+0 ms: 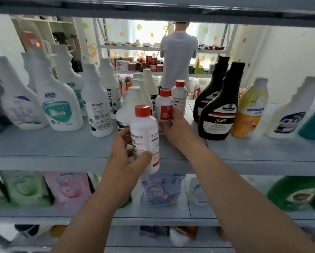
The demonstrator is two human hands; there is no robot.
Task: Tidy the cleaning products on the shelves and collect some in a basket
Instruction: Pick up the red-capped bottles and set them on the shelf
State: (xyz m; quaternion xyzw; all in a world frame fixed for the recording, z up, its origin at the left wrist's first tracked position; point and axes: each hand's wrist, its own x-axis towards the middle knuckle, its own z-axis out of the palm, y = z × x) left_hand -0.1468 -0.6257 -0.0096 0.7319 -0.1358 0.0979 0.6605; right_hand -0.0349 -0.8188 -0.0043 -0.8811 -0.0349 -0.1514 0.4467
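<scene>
My left hand (127,154) grips a white bottle with a red cap (145,136), held just in front of the grey shelf (43,147). My right hand (176,128) reaches onto the shelf and is closed around the base of a second red-capped white bottle (164,105). A third red-capped bottle (179,95) stands right behind that one. No basket is in view.
White cleaner bottles (98,105) line the shelf to the left; two black Sam bottles (219,110), a yellow bottle (249,110) and a white one (293,114) stand to the right. Refill pouches (69,189) fill the lower shelf. A person (178,52) stands at far shelves.
</scene>
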